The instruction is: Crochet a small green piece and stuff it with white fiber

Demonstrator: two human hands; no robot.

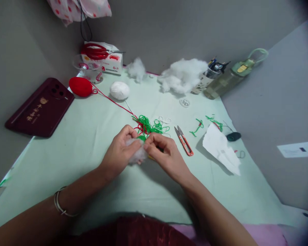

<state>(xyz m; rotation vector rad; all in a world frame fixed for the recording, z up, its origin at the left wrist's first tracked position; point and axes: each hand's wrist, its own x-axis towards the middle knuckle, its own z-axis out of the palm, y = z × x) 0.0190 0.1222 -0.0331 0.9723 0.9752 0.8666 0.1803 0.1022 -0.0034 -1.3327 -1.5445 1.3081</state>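
Near the middle of the table, my left hand (119, 150) is closed on a tuft of white fibre stuffing (136, 156), its thumb lying across it. A small green yarn piece (141, 138) shows between the two hands, partly hidden by my fingers. My right hand (166, 153) is pinched at the edge of the tuft, and what its fingertips hold is hidden. A bit of yellow (151, 157) peeks out under the right fingers. Just beyond lies a tangle of green yarn (150, 125) with red and white strands.
Orange thread snips (185, 142) and crumpled white paper (219, 147) lie to the right. Behind are a red yarn ball (80, 86), a white yarn ball (119, 91), fluffy stuffing (184, 75), a pen cup (206, 80) and a green bottle (224, 80). A maroon phone (41, 107) leans at left.
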